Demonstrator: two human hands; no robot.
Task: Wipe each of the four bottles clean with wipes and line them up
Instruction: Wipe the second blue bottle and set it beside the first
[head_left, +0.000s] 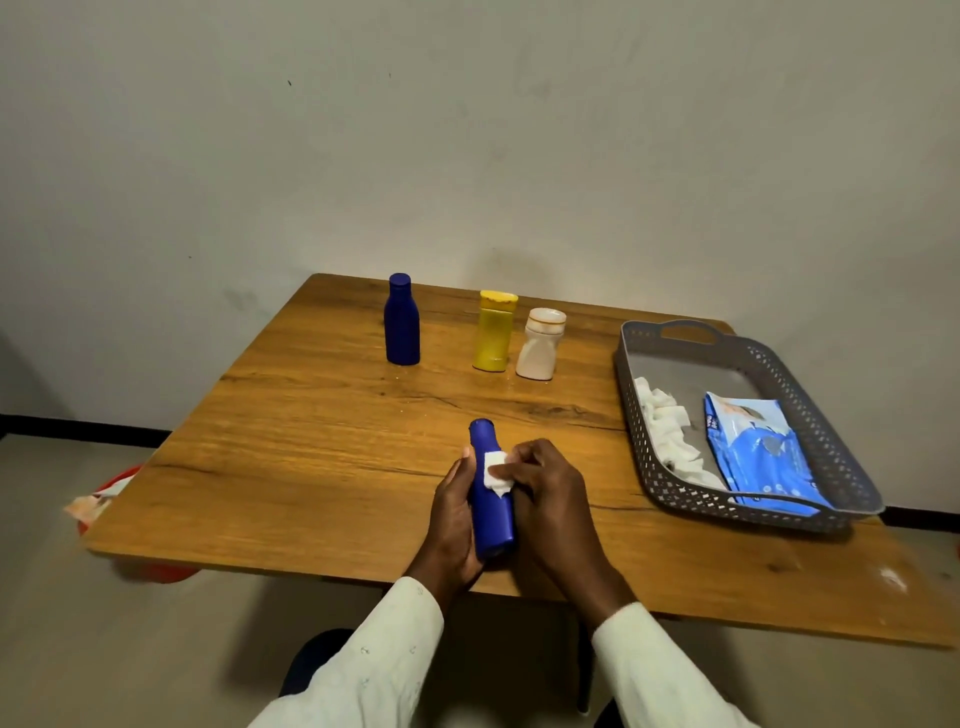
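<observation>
1. Plain pale wall (467, 130) rises behind a wooden table with a grained brown top (322, 441).
2. Left hand (453, 514) curls round the body of a dark blue plastic bottle with a blue cap (491, 512), holding it tilted with the cap pointing away from the person, above the near part of the table.
3. Right hand (545, 493) pinches a small folded white wipe (497, 474) and presses it against the bottle's shoulder, just above the left hand's grasp.
4. Beyond the held bottle, three bottles stand upright in a rough row: a second dark blue bottle (401, 321) far to the left, then a yellow bottle with a yellow cap (494, 332), and a squat white bottle (540, 345) just beside it.
5. Right of the hands sits a grey perforated plastic tray with handles (810, 415), holding crumpled white wipes (670, 431) and a blue wipes packet (763, 457).
</observation>
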